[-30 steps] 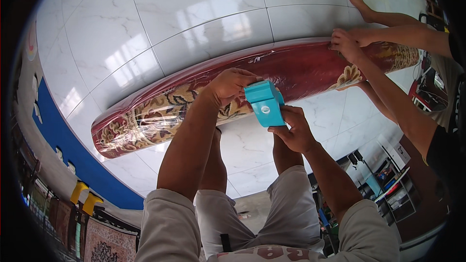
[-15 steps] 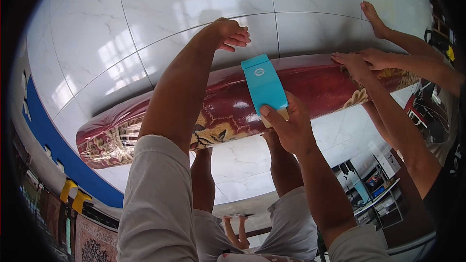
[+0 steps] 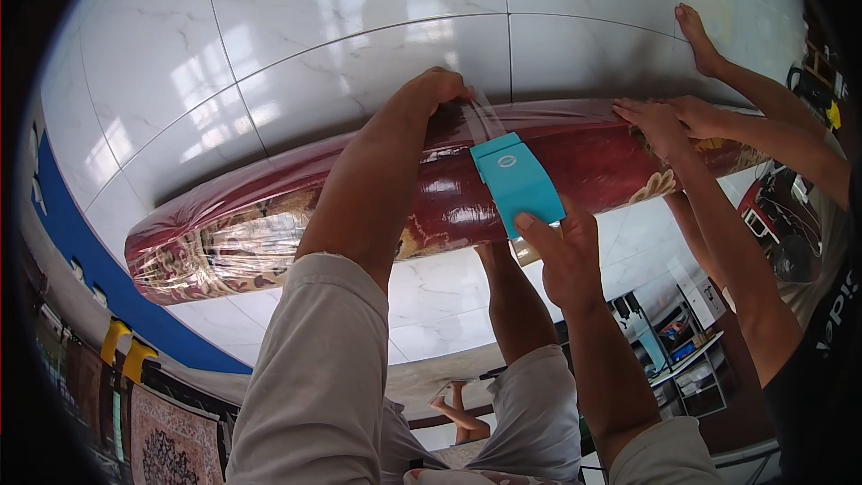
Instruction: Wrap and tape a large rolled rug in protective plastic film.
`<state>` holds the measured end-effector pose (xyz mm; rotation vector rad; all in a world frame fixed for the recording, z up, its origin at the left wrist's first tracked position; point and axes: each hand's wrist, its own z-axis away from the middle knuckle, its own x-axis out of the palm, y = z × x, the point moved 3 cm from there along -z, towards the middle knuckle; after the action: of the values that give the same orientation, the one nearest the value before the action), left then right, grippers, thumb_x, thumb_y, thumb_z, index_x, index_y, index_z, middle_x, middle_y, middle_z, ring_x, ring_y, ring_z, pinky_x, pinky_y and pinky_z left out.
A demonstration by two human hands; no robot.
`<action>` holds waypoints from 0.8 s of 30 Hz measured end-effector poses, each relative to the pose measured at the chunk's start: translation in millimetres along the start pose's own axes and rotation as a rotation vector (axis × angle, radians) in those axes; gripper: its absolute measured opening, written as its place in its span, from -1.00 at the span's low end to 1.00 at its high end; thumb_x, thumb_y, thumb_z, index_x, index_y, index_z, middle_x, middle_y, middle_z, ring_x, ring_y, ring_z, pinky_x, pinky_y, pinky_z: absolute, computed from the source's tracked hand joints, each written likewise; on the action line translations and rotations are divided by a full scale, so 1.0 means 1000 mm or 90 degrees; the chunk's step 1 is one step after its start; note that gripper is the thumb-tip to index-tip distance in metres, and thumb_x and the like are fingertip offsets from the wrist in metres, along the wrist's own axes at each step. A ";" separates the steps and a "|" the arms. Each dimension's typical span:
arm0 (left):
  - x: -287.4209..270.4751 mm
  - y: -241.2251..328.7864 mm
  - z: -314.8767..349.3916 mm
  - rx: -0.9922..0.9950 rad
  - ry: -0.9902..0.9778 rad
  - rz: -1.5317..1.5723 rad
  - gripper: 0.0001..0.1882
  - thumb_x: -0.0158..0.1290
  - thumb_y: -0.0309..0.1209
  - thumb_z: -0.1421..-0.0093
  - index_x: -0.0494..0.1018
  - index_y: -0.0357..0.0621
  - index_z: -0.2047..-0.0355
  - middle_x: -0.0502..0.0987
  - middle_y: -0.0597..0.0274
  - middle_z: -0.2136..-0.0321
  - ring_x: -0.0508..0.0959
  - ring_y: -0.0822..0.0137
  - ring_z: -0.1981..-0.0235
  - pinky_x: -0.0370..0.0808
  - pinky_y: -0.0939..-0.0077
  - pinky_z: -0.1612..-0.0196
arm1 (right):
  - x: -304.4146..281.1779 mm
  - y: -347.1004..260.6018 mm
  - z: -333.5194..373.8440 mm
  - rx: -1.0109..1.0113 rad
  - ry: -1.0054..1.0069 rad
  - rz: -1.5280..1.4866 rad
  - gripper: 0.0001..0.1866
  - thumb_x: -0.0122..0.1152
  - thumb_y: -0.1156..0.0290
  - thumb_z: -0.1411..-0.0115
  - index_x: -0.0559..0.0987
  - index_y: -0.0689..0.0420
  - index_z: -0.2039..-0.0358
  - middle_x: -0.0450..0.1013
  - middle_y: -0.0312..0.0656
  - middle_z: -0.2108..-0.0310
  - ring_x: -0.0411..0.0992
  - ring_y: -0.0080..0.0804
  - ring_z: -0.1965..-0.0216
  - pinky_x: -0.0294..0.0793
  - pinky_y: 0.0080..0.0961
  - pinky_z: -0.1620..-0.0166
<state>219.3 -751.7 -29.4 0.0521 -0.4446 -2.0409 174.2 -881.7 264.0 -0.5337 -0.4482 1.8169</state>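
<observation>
A long rolled carpet (image 3: 386,171), red with tan floral patches and wrapped in shiny clear plastic, lies across the floor before me. My right hand (image 3: 572,260) is closed round a teal tape dispenser (image 3: 521,181), thumb on top, over the near side of the roll. From its far end a strip of clear tape (image 3: 485,117) stretches to the roll's far edge. There my left hand (image 3: 440,87) is closed with its fingertips at the tape's end; the fingers are partly hidden. At the right, another person's hands (image 3: 660,121) rest on the roll.
White marbled tiles (image 3: 305,63) surround the roll. The other person's bare foot (image 3: 699,45) is on the tiles beyond it. A blue strip (image 3: 117,278) curves along the left, near a patterned rug (image 3: 171,440). Shelving with items (image 3: 687,350) stands lower right.
My left hand has come down to the roll's far edge. My right hand has drawn the dispenser nearer and rightward, and clear tape now spans between them. The other person's hands stay put.
</observation>
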 end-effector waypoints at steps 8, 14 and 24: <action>0.009 -0.028 -0.023 -0.075 0.042 -0.233 -0.72 0.10 -0.27 -0.17 0.59 -0.16 0.19 0.61 0.08 0.18 0.61 0.17 0.18 0.50 0.19 0.12 | 0.010 -0.001 0.009 0.003 -0.002 -0.044 -0.85 0.21 0.37 -0.19 0.56 0.21 0.38 0.51 -0.29 0.49 0.42 -0.66 0.46 0.40 -0.60 0.36; 0.017 0.023 0.048 0.080 0.067 -0.263 -0.53 -0.17 -0.04 -0.31 0.49 0.03 -0.05 0.48 0.10 -0.08 0.45 0.07 -0.13 0.34 0.13 -0.15 | -0.011 0.004 0.013 0.019 0.057 -0.013 -0.80 0.21 0.32 -0.22 0.57 0.19 0.43 0.47 -0.37 0.55 0.37 -0.74 0.50 0.36 -0.66 0.41; 0.031 0.018 0.069 0.200 -0.035 -0.406 -0.44 -0.43 0.02 -0.40 0.28 0.09 -0.25 0.31 0.12 -0.23 0.24 0.06 -0.29 0.15 0.06 -0.30 | 0.003 -0.019 0.023 0.041 0.083 0.020 -0.66 0.19 0.15 -0.26 0.58 0.20 0.44 0.48 -0.31 0.57 0.40 -0.71 0.55 0.38 -0.66 0.46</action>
<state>204.1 -766.5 45.7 0.3709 -0.8651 -2.5748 175.6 -874.2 293.5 -0.6145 -0.2933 1.8079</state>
